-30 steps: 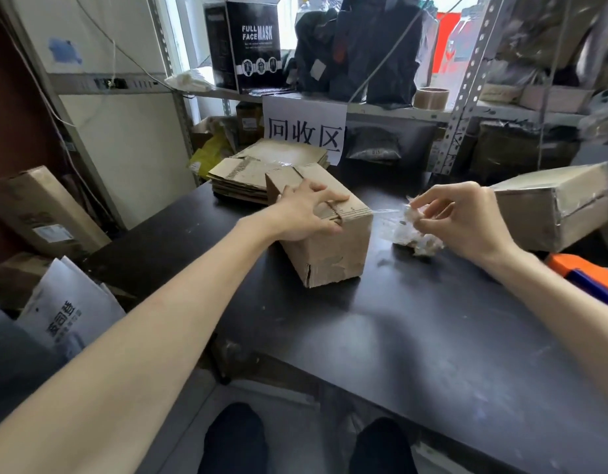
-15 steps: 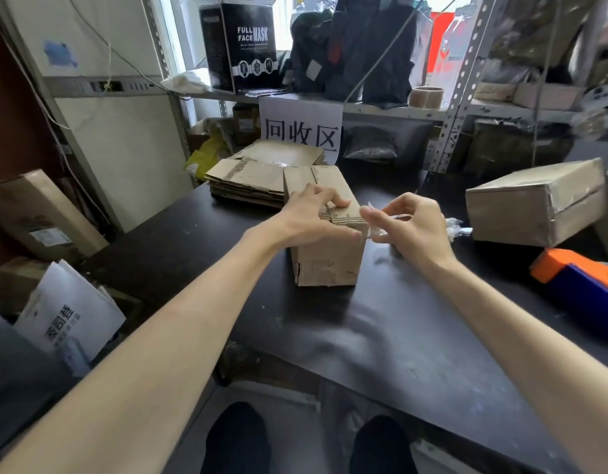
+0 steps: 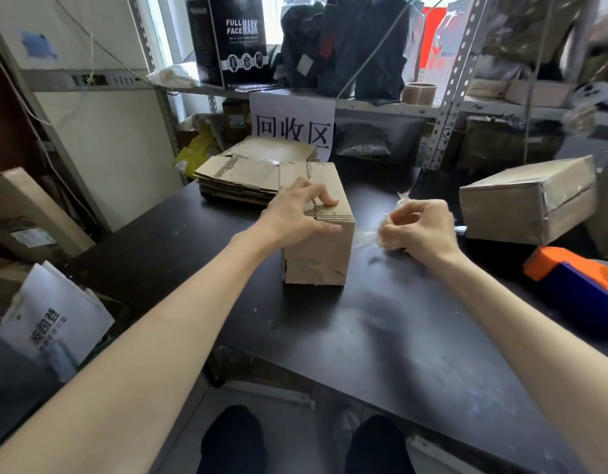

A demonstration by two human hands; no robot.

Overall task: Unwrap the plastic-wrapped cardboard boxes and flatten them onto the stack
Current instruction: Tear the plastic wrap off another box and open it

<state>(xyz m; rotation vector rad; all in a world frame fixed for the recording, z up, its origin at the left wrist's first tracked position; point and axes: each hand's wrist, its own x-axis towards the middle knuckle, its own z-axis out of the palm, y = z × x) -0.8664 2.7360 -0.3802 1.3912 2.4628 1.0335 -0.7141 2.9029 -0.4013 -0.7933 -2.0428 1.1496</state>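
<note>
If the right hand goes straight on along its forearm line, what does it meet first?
Probably the right side of the cardboard box under the left hand, across a bare strip of table. The plastic wrap that the right hand grips would touch first; depth is uncertain.

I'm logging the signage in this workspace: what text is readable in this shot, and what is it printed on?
"FULL FACE MASK": on the black box on the shelf.
"回收区": on the white paper sign hanging below that shelf.
Characters on the white bag, lower left: too blurred to read surely.
Label on the long carton: too small.
</note>
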